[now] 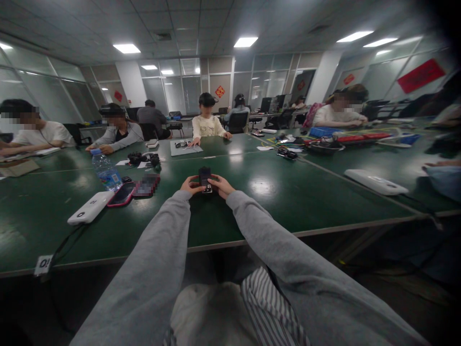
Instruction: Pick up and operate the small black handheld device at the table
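Grey sleeves [158, 269], left hand [190, 185] and right hand [222, 186] together around a black device [205, 177]; "O!" tag [43, 264] on the table's [306, 202] near edge.

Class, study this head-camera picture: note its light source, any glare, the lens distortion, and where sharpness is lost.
Head view: ceiling panels light the room evenly; they glare as pale patches on the green table; the wide lens bows the table's edges; the corners darken and smear, worst at upper right; the left hand and right hand, both on the small black device, look fairly sharp.
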{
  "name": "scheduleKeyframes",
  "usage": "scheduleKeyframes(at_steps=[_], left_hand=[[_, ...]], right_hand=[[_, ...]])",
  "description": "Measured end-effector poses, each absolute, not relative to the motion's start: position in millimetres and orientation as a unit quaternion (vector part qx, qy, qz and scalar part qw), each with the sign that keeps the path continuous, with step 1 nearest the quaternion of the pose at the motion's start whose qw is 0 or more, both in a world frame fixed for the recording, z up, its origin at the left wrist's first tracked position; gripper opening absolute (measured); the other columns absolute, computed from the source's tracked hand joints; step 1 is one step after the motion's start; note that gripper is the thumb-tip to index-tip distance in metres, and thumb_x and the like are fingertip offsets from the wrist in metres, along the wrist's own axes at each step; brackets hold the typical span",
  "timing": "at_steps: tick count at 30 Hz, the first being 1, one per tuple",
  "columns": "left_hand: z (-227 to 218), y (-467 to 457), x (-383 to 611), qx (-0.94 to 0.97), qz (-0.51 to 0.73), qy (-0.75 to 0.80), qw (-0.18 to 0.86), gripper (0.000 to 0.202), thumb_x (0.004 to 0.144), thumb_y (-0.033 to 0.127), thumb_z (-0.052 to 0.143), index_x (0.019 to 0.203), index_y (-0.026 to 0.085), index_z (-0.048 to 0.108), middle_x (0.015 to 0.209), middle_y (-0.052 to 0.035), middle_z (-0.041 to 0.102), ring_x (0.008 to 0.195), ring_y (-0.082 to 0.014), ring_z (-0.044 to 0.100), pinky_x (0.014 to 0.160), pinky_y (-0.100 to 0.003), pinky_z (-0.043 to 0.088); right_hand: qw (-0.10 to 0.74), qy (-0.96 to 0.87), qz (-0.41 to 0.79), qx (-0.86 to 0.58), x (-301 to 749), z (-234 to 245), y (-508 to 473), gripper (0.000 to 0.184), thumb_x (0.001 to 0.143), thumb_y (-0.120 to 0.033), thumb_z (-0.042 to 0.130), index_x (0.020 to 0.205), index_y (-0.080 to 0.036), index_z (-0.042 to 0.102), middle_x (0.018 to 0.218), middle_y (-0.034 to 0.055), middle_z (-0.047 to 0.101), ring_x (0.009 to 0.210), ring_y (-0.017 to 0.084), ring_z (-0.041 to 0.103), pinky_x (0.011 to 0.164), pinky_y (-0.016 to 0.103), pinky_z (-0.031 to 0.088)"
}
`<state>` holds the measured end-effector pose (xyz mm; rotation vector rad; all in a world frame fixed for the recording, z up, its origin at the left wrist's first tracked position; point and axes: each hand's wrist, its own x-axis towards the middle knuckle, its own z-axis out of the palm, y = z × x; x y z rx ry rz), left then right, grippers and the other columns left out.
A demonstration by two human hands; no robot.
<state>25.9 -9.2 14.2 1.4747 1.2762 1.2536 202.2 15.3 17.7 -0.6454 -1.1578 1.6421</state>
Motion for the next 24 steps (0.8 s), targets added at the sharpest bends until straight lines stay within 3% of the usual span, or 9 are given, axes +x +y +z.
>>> scheduleKeyframes(at_steps=[5,10,17,24], left_hand=[[21.1,-12.9,22.4,0.634,0.513,0.538,0.213,0.075,0.048,0.035,0.079,0.115,0.019,0.049,0.091,-0.0061,0.063,0.076,-0.0167,0.057,0.074,-0.033,0.044],[27.9,-19.8,21.5,0.696,0.44,0.565,0.054,0.057,0.055,0.036,0.075,0.107,0.02,0.056,0.092,-0.0063,0.061,0.088,-0.022,0.052,0.079,-0.034,0.04],[36.9,-26.7,29.3,0.758,0.38,0.531,0.012,0.053,0.057,0.035,0.074,0.105,0.021,0.058,0.104,-0.0094,0.056,0.103,-0.0284,0.044,0.095,-0.041,0.028],[17.4,-18.7,29.0,0.72,0.391,0.572,0.036,0.088,0.044,0.049,0.079,0.122,0.023,0.047,0.122,-0.0119,0.045,0.119,-0.0335,0.033,0.101,-0.043,0.023]], right_hand=[[0.486,-0.507,0.661,-0.267,199.6,19.0,13.4,0.042,0.062,-0.035,0.074,0.095,-0.016,0.056,0.098,0.005,0.062,0.087,0.013,0.059,0.078,0.025,0.049],[0.498,-0.507,0.64,-0.294,200.3,19.2,15.2,0.045,0.059,-0.035,0.076,0.093,-0.015,0.056,0.099,0.0057,0.06,0.088,0.013,0.057,0.076,0.024,0.049],[0.537,-0.547,0.543,-0.342,201.9,6.0,33.2,0.058,0.053,-0.035,0.078,0.102,-0.016,0.052,0.1,0.0051,0.059,0.093,0.014,0.056,0.085,0.03,0.046],[0.506,-0.607,0.526,-0.315,210.2,4.5,39.7,0.064,0.047,-0.027,0.079,0.103,-0.019,0.047,0.088,-0.0004,0.058,0.087,0.014,0.056,0.086,0.034,0.044]])
